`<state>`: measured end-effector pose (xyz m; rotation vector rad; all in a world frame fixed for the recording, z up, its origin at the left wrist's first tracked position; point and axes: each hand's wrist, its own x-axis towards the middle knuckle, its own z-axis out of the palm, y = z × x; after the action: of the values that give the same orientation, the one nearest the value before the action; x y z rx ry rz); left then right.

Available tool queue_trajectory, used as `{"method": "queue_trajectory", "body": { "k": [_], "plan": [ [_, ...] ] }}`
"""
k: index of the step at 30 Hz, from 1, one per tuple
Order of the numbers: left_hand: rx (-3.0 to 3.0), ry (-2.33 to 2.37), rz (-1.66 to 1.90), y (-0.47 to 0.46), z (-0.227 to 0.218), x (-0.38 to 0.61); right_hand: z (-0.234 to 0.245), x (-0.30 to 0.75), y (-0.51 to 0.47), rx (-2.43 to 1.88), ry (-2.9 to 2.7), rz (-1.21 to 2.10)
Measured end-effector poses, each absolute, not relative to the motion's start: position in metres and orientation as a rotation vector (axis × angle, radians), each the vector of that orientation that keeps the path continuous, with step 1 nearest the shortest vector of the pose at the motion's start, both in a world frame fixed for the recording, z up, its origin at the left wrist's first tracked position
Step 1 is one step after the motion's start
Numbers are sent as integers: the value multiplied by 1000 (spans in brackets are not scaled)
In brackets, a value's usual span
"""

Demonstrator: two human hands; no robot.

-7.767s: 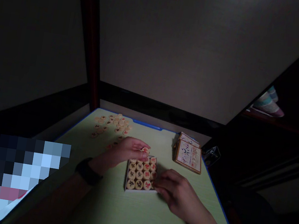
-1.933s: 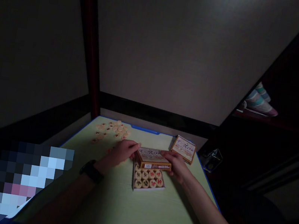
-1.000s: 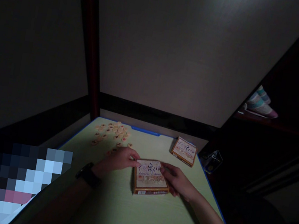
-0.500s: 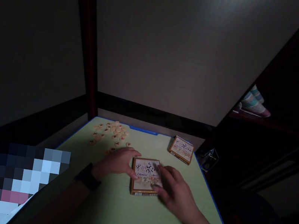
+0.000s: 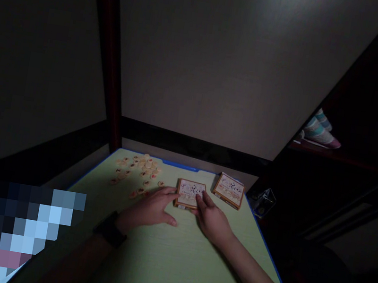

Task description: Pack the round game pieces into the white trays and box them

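A flat Chinese chess box [image 5: 188, 191] with printed writing on its lid lies on the light green table [image 5: 169, 267]. My right hand [image 5: 214, 222] grips its near right corner, fingers over the lid and thumb by the front edge. At the box's left side is my left hand [image 5: 149, 209], open, with its thumb held apart and its fingertips close to the edge; whether they touch I cannot tell. Several round wooden chess pieces [image 5: 147, 164] lie scattered behind and left of the left hand, some with red or dark characters.
A second, similar Chinese chess box [image 5: 228, 191] lies at the far right of the table. The tabletop has a blue rim [image 5: 180, 165] and stands against a wall panel [image 5: 201, 67]. Beyond its right side is a clear container [image 5: 263, 203]; striped fabric [image 5: 322, 129] rests on a shelf.
The nearer chess box has moved away from me toward the back of the table. My right hand has moved with it, while the left thumb has come off the lid.
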<state>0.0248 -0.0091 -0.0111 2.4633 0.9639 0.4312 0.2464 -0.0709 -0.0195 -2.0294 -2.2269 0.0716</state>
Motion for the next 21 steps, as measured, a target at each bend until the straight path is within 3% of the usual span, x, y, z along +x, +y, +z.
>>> {"method": "queue_trajectory", "body": {
  "k": [8,13,18,21],
  "plan": [
    [2529,1001,434,-8,-14,20,-11,254,-14,-2133,-2169,-26],
    [2603,946,443,-9,-16,20,-11,276,-9,-1930,-2202,-19],
    [2615,936,427,-11,-14,22,-13,353,-1,-1976,-1796,-92],
    [2617,936,433,-11,-13,22,-23,399,-1,-2061,-1767,137]
  ]
}}
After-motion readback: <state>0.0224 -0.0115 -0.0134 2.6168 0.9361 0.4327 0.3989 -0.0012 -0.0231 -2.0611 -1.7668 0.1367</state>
